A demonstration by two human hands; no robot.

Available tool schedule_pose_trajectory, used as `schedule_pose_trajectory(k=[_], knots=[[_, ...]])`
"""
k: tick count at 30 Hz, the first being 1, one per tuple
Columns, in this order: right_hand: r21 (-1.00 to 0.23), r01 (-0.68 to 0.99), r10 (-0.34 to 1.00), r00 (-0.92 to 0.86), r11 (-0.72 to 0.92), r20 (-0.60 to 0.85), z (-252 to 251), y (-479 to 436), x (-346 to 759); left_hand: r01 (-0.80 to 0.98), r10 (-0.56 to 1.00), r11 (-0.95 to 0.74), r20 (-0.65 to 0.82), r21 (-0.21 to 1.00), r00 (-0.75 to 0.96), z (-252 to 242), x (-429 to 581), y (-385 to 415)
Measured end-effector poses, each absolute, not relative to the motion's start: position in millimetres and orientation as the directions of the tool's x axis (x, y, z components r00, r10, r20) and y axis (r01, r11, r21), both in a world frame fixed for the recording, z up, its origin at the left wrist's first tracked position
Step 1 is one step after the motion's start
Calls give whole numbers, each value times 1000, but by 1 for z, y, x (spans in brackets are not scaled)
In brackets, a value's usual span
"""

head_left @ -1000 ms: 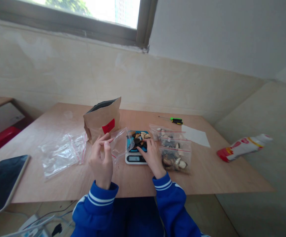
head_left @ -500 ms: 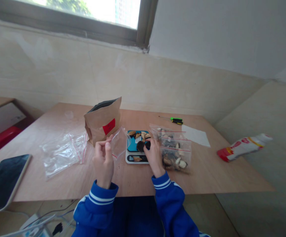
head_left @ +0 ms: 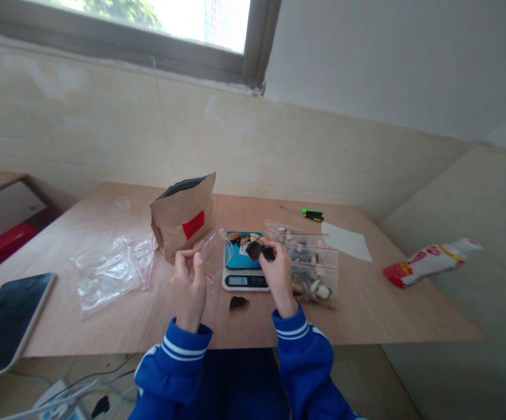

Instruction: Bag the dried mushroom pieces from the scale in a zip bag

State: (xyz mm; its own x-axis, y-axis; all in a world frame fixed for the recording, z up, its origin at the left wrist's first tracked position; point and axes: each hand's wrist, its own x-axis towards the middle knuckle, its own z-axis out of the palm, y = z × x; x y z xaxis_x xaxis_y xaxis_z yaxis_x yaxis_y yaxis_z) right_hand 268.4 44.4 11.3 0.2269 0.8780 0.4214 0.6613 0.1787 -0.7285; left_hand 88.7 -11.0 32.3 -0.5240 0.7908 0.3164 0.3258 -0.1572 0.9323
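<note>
right hand point(head_left: 278, 273) clamps dark pieces point(head_left: 253, 251) over the scale point(head_left: 238, 262), its display point(head_left: 238, 281) toward the bench's point(head_left: 366, 321) near edge; left hand point(head_left: 188, 290) pinches a clear bag point(head_left: 214, 254); a loose flake point(head_left: 238, 302) lies parallel to that edge.

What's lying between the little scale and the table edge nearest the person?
The head view shows a small dark piece, apparently dried mushroom, lying on the tabletop between the scale and the near table edge, touching neither.
</note>
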Motion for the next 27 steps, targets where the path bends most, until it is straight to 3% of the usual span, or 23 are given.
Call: schedule_pose_trajectory(k=[4,8,12,17,22,25,27], knots=[[-722,643,855,199,254,478,51,36,247,363,805,-174,344,915,-483,30,94,-10],[-582,748,835,69,318,546,86,20,219,405,797,-165,363,899,-482,30,99,-9],[-482,797,863,-93,364,497,92,10,201,350,795,-152,325,924,-512,31,102,-8],[-583,675,872,-201,453,446,84,9,195,301,773,-120,279,946,-569,29,101,-7],[-731,421,843,-306,537,442,90,9,202,310,764,-121,288,943,-577,30,99,-9],[-751,278,785,-388,599,483,95,5,215,313,768,-105,277,944,-578,31,98,-11],[-744,279,785,-355,607,508,94,1,227,289,773,-86,247,953,-585,32,97,-12]])
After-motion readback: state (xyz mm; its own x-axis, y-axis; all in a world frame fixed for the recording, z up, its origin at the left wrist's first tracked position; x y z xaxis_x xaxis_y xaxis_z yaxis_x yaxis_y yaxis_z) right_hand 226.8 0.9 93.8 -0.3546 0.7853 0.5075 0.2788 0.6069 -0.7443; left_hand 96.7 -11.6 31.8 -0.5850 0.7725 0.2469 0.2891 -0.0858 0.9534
